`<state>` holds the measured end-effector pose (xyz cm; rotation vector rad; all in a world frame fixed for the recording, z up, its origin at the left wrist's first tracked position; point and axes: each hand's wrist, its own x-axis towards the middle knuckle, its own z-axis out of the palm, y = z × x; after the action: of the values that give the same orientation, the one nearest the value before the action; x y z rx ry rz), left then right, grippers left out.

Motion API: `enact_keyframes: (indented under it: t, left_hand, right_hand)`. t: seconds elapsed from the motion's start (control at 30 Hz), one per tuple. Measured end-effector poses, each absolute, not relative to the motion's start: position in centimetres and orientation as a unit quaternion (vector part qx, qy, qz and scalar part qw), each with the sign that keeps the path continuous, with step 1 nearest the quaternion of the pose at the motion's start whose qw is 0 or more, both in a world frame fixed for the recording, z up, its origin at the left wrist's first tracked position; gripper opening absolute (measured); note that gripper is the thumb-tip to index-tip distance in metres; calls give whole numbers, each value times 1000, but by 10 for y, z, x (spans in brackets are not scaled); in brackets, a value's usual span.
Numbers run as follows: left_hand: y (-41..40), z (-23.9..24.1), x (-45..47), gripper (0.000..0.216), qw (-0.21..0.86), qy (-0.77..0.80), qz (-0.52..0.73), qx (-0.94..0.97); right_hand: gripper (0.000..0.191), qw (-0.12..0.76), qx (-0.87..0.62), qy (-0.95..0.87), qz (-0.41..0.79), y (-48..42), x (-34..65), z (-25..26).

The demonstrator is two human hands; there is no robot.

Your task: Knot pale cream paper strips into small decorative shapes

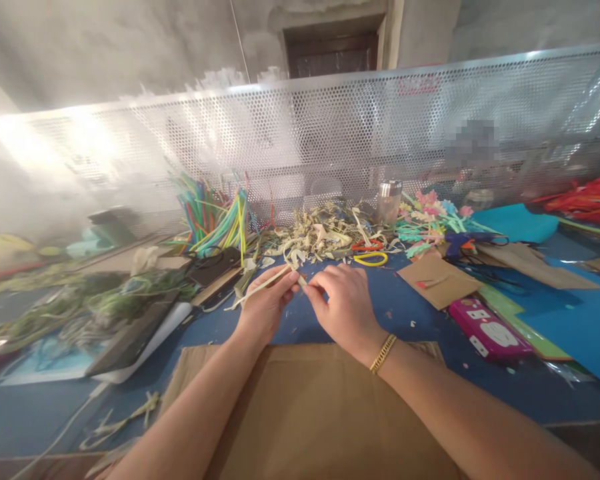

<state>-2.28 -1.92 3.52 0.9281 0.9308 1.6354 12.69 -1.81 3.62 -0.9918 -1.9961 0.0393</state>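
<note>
My left hand (266,307) is closed in a pinch on a long pale cream strip (260,286) that runs out to the left from my fingers. My right hand (344,301), with a gold bracelet at the wrist, pinches the same strip's right end, fingertips nearly touching those of the left. Both hands hover over the blue table (410,313), just beyond a sheet of brown cardboard (305,413) that lies under my forearms. A heap of pale strip scraps (320,237) lies right behind the hands.
A bundle of coloured straws (215,217) stands at the back left, a metal cup (389,200) and paper flowers (430,217) at the back right. A blue glue gun (463,241), cardboard pieces (437,280), a pink case (487,328) and yellow-handled scissors (371,259) lie right. A perforated metal screen (430,127) closes the rear.
</note>
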Motion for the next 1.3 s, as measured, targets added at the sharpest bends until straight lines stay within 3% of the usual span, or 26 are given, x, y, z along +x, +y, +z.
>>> enact_keyframes:
  t: [0.27,0.77,0.97,1.3]
  left_hand:
    - [-20,33,-24,22,554,351,663,361]
    - [-25,34,-19,20,544,360,655,381]
    - [-25,35,-21,23,505,389,624,452]
    - [-35,41,-15,16,347,441,652,509]
  right_hand:
    - [20,420,-362,-831,41,-26,124,38]
    - [18,454,-244,-846,131,-26,125,43]
    - [14,528,-216,-798,195,-28,124,44]
    - [12,508,-194,-822,168,-29,127,43]
